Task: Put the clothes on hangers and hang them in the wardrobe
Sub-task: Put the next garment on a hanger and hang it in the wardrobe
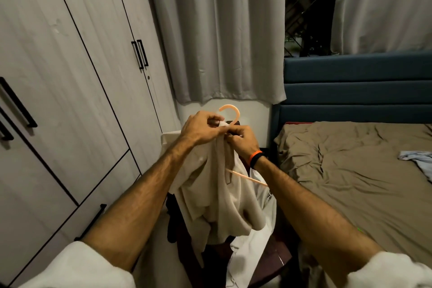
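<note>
White sleeves (77, 264) nearest. Left hand (201, 127) and right hand (240, 140) both pinch the collar of a beige shirt (210, 199) on an orange hanger (230, 112), held over a chair. White garment (250, 252) below, lettering unreadable. Wardrobe (70, 100) left, doors closed; bed (362, 170) right.

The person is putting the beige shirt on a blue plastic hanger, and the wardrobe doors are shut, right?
Not quite: the head view shows a pale orange plastic hanger, not blue. Both hands, left hand and right hand, hold the beige shirt at it, and the grey wardrobe doors are shut.
</note>
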